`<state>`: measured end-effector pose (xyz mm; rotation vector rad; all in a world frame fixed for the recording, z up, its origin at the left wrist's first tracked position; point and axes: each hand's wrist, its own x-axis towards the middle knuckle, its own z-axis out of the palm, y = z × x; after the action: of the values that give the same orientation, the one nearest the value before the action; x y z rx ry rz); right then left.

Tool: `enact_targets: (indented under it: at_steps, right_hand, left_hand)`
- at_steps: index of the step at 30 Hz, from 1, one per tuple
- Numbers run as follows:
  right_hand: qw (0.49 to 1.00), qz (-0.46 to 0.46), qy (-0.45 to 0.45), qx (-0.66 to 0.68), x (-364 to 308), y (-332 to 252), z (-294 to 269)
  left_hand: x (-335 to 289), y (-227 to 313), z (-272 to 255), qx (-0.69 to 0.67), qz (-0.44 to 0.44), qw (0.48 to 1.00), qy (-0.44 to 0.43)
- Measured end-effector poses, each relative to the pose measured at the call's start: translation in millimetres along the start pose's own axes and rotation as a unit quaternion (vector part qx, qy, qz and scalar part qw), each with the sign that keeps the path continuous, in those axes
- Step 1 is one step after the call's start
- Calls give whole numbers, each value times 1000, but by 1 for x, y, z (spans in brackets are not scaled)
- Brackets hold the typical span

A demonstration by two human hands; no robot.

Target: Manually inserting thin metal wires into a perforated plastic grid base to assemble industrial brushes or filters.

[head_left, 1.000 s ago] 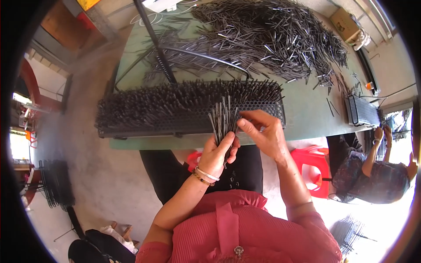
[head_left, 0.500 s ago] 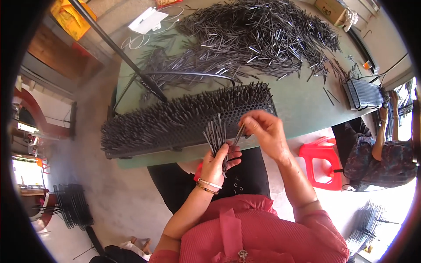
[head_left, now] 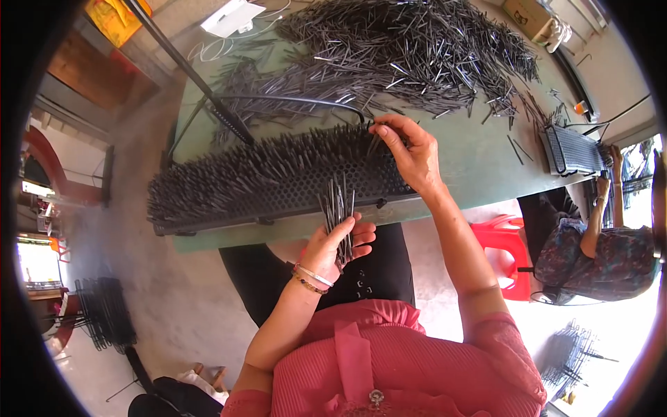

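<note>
My left hand [head_left: 339, 240] is closed around a bundle of thin dark rods [head_left: 338, 197], which points upward in front of the rack. The long black perforated rack [head_left: 306, 187] lies along the near table edge, most of its holes filled with upright rods [head_left: 229, 174]. At the rack's right end my right hand [head_left: 415, 153] is raised, thumb and forefinger pinched on thin dark rods, partly hidden among those standing there. Bare holes show along the rack's near side and right part.
A large heap of loose rods [head_left: 417, 55] covers the far part of the green tabletop [head_left: 479, 160]. A metal bar [head_left: 187, 69] slants over the rack's left. At right, another person [head_left: 590, 257] works at a smaller rack [head_left: 573, 149], near a red stool [head_left: 504, 250].
My right hand has moved up and away from the left hand to the rack's right end, carrying the pinched rods. My left hand still holds its bundle, slightly lower.
</note>
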<state>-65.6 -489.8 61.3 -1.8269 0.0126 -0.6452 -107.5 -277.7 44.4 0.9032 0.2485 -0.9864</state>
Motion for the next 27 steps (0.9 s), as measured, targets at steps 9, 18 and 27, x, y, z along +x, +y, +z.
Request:
enact_targets:
  at_steps: [9, 18, 27]
  right_hand:
    - [1000, 7, -9, 29, -2, -5, -6]
    - [973, 202, -78, 79, -55, -42, 14]
    - [972, 202, -116, 37, -67, -50, 18]
  left_hand:
    - [4, 0, -4, 22, 15, 1000, -15]
    - [0, -2, -1, -39, 47, 998, -11]
    - [-3, -3, -5, 11, 42, 999, -18]
